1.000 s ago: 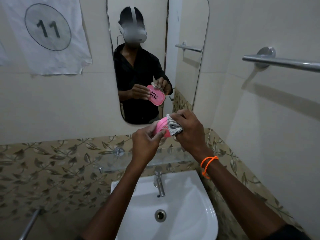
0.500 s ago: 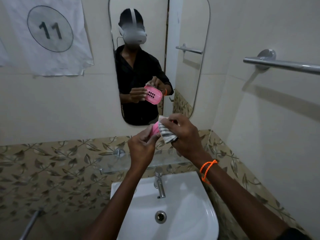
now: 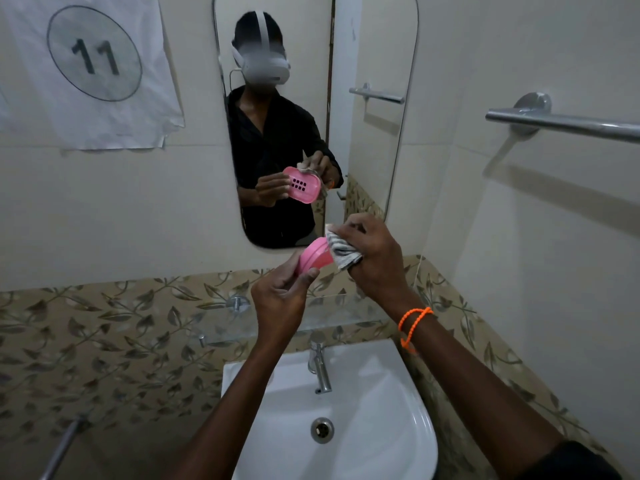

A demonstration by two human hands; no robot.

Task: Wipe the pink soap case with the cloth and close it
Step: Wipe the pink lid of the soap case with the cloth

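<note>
My left hand (image 3: 280, 299) holds the pink soap case (image 3: 313, 258) by its lower edge, up in front of the mirror above the sink. My right hand (image 3: 372, 258) presses a bunched grey-and-white striped cloth (image 3: 341, 249) against the case's right side. The case is tilted, seen edge-on from here. In the mirror its reflection shows a slotted pink face with the cloth at its top right corner. I cannot tell from here whether a lid is on it.
A white sink (image 3: 381, 427) with a chrome tap (image 3: 320, 365) sits below my arms. A glass shelf (image 3: 277, 323) runs along the leaf-patterned tiles. A mirror (image 3: 374, 46) hangs ahead, a towel bar (image 3: 571, 124) on the right wall, a paper marked 11 (image 3: 93, 64) at left.
The case has turned more edge-on and sits slightly lower right. My right hand has shifted the cloth along the case's right end while the left hand kept its hold.
</note>
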